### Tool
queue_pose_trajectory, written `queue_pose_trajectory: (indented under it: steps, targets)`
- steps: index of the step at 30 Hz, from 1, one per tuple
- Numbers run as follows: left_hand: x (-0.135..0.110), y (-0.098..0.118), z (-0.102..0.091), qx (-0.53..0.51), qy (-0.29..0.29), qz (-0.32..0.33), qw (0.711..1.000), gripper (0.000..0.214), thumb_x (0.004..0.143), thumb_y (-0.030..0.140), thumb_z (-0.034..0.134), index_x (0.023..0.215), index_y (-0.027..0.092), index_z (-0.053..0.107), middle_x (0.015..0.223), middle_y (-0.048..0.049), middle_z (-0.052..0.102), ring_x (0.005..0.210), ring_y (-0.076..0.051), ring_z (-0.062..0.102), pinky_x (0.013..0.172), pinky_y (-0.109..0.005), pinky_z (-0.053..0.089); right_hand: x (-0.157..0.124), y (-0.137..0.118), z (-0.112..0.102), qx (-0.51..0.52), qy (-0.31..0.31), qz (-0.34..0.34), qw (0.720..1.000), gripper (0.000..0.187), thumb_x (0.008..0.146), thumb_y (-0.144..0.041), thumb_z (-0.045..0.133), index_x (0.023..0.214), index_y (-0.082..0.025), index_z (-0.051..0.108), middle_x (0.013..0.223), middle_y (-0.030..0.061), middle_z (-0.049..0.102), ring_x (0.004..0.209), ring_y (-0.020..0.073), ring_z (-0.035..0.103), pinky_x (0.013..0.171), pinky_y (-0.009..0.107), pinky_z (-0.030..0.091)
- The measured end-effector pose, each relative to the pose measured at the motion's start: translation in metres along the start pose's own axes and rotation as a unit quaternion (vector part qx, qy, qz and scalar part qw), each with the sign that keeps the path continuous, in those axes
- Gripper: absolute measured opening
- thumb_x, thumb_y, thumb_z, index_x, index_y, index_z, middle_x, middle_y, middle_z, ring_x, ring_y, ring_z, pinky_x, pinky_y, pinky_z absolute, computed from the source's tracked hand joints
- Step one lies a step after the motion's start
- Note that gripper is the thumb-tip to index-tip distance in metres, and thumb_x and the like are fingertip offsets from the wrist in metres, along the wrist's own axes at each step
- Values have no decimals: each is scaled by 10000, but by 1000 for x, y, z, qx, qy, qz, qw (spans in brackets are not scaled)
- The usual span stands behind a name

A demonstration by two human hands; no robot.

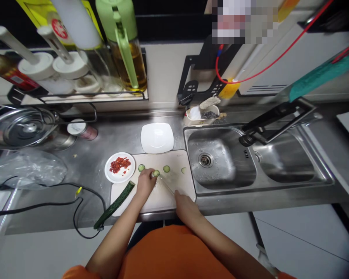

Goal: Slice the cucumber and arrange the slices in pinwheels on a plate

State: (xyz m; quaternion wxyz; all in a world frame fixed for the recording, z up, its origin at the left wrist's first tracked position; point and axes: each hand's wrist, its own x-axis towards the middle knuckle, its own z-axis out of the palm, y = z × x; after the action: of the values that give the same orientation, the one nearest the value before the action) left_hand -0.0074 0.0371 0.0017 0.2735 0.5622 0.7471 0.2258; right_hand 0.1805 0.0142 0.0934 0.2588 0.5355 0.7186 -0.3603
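Observation:
My left hand [145,181] is closed on a short piece of cucumber [155,173] on the white cutting board [174,159]. My right hand [185,204] grips a knife [166,183] whose blade meets the cut end of the piece. Three round cucumber slices [166,169] lie on the board behind the hands. A long cucumber [115,204] lies slanted over the board's left front corner, apart from both hands.
A small plate of chopped red chili [120,167] sits left of the board, an empty square white plate [157,138] behind it. A double sink [221,162] lies right. A black cable [75,201], a plastic bag [26,168], a pot lid [20,127] and an oil bottle rack [90,99] are left.

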Motion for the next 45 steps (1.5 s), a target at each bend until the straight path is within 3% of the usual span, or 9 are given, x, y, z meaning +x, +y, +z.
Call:
queue_pose_trajectory:
  steps: [7,9,13,18,25,30,34,40,45]
  targets:
    - [9,13,-15,2,-69,-35,997,9,726,189,580,731,196,583,671,14,576,627,-121,522,614,-222,374,-9,10,0,9,-19,31,999,464,800,13,313,1206,-126,490,1025,160,649,1004,246,607,763,314,458]
    - [12,12,-27,-4,-78,-52,996,82,766,268,564,718,201,573,641,27,585,599,-114,524,598,-214,364,-8,11,1,13,-17,32,999,457,800,13,320,1202,-128,487,1022,158,648,1002,242,607,759,308,455]
    - [25,1,-56,43,-52,-75,995,166,781,352,551,731,198,587,661,10,620,611,-130,548,588,-218,359,-7,14,4,21,-14,22,999,458,786,10,354,1207,-123,478,1033,158,643,1008,245,602,759,305,450]
    - [43,-16,-73,161,-68,-63,983,135,778,254,516,788,194,637,679,-36,639,639,-173,574,616,-252,386,-7,14,3,13,-6,19,1000,450,782,19,328,1174,-127,495,989,149,653,980,253,613,722,310,456]
    - [41,5,-46,96,-31,36,994,269,790,238,523,1016,180,655,1002,-78,661,960,-203,580,877,-300,426,-12,14,-2,-3,-2,18,1000,411,803,8,324,1142,-133,509,968,147,656,964,233,620,719,281,450]
    - [39,39,-7,61,-112,44,991,236,727,245,618,950,183,665,886,-59,638,823,-172,577,773,-269,433,-18,19,-1,0,0,33,999,422,790,10,334,1143,-146,505,964,141,662,959,230,625,716,282,454]
    - [41,48,11,64,-121,33,990,135,723,212,597,838,187,665,826,-45,602,763,-159,552,706,-255,406,-20,23,2,13,-8,41,999,413,795,6,334,1139,-151,501,957,138,666,947,231,630,704,278,449]
    - [40,54,12,44,-126,7,991,34,705,166,596,722,186,616,734,-10,606,683,-133,532,628,-231,368,-20,24,2,28,-14,41,999,407,793,12,335,1127,-149,502,959,141,662,943,242,631,695,295,447]
    - [36,43,-5,-6,-142,-21,990,101,720,127,535,700,197,605,621,37,598,590,-104,511,580,-213,347,-20,28,3,18,-11,38,999,414,776,16,350,1120,-152,507,912,127,667,927,241,635,681,283,442]
